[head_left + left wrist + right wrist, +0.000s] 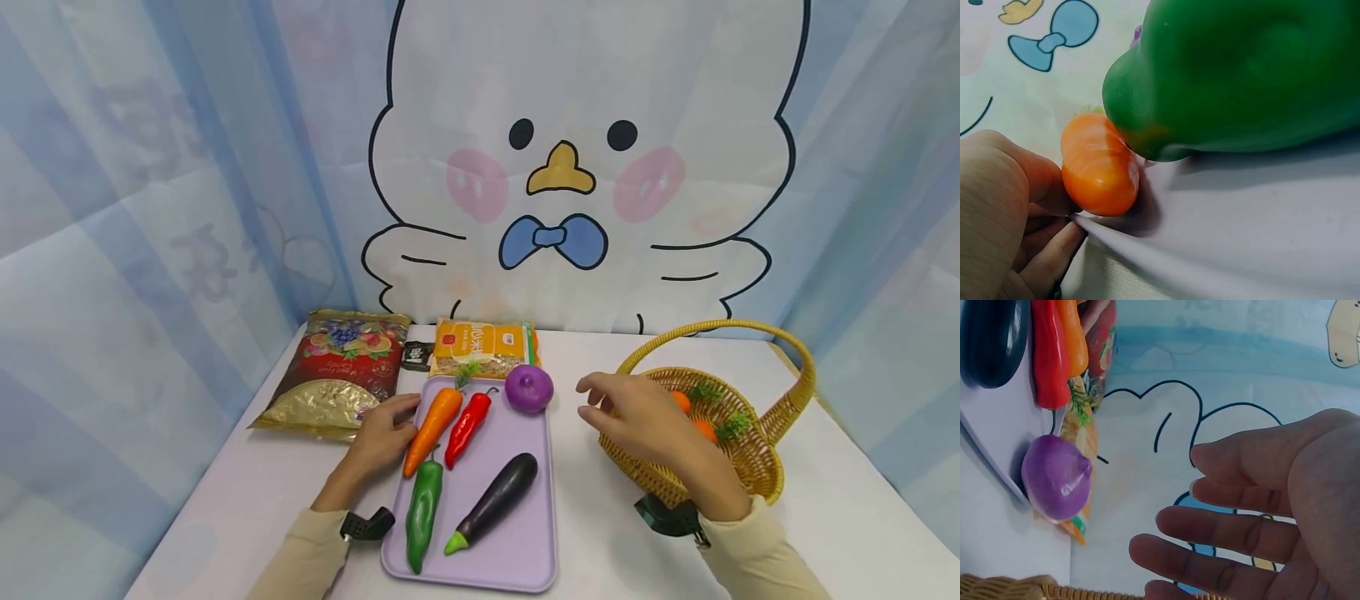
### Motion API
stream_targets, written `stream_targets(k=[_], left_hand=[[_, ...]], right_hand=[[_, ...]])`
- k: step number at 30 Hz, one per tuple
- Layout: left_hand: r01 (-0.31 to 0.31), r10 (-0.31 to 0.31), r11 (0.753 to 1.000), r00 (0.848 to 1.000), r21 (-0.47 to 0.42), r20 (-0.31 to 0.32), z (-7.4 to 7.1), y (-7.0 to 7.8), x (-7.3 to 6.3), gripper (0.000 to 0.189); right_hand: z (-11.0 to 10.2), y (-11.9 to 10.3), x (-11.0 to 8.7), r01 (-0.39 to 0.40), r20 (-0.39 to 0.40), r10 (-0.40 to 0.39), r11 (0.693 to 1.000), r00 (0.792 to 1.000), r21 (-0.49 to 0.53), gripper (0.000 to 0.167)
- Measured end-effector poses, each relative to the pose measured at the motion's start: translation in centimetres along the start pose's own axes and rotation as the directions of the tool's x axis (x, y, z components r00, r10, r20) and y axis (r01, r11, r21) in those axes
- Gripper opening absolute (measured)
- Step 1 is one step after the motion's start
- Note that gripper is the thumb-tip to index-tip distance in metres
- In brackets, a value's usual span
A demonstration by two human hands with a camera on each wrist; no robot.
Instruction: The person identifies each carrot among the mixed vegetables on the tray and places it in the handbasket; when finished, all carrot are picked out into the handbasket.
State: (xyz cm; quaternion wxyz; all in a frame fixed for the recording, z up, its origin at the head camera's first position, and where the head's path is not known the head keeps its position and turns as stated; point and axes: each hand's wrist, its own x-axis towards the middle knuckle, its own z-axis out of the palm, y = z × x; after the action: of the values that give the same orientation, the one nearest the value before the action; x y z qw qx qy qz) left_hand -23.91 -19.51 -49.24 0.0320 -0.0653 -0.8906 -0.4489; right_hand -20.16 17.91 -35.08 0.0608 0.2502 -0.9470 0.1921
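White table, lilac tray, cartoon curtain

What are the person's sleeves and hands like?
The left sleeve and right sleeve are long and pale beige. A small dark gadget is worn at each wrist. The left hand and right hand have no gloves.

We find the head view softly and evenly bright, with light seemingly from above, small glints on the purple onion and a metallic sheen on the candy bag. Both wrist views look dimmer and cooler to us. In the left one, the close green pepper appears soft, and a dark shadow lies beside the carrot on the tray. In the right one, we see the right hand shaded against a paler curtain.
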Motion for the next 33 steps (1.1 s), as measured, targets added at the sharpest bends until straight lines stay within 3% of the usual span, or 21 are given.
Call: stream_targets(k=[12,22,33], left_hand=[[0.001,-0.001,1.0,1.0,0.011,0.0,0.0,0.1,0.0,0.049],[-0.005,0.005,1.0,1.0,0.009,0.002,0.0,0.2,0.0,0.048],[-0.054,0.054,0.999,0.999,0.006,-0.007,-0.1,0.0,-0.1,0.05]], right_hand=[[1.7,-1.1,1.6,-0.016,0.064,0.014,0.999,0.998,0.04,0.023],[3.8,-1.6,3.1,0.089,0.058,-0.105,0.97,0.993,0.228,0.02],[5.2,-2.9,5.6,0.116,0.067,-0.146,0.939,0.987,0.324,0.011]])
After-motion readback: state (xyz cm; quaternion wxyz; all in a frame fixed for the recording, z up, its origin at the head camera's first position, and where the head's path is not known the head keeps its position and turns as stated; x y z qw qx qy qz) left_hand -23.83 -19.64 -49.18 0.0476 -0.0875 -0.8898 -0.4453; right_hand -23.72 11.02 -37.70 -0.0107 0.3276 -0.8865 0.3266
